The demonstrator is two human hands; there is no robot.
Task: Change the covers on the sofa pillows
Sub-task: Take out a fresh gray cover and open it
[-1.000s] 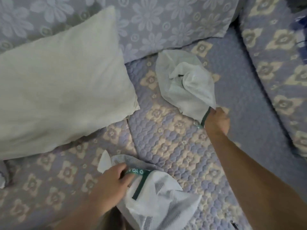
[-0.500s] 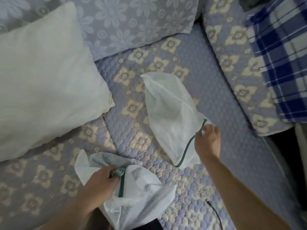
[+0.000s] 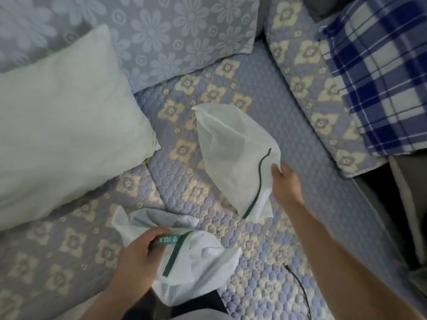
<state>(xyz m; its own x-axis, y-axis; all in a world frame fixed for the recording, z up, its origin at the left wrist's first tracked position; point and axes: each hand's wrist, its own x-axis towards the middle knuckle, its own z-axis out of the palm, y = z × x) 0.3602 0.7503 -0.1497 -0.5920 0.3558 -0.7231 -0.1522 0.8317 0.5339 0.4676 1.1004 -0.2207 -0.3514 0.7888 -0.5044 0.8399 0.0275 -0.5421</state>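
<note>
White mesh covers, two in all, lie mid-frame on the sofa (image 3: 288,112): the left hand (image 3: 136,257) grips the near cover (image 3: 198,257), the outstretched right hand (image 3: 286,183) pinches the far cover (image 3: 233,153).

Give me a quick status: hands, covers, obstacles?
Left hand grips green-trimmed white mesh cover. Right hand pinches second white mesh cover. Bare white pillow waiting, uncovered. Thin black cable nearby.

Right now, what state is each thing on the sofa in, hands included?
Bare pillow: uncovered, lying on the seat.
Far mesh cover: spread flat, edge pinched by the right hand.
Near mesh cover: crumpled, green band gripped by the left hand.
Plaid blanket: draped over the side cushion.
Cable: loose on the seat.
</note>
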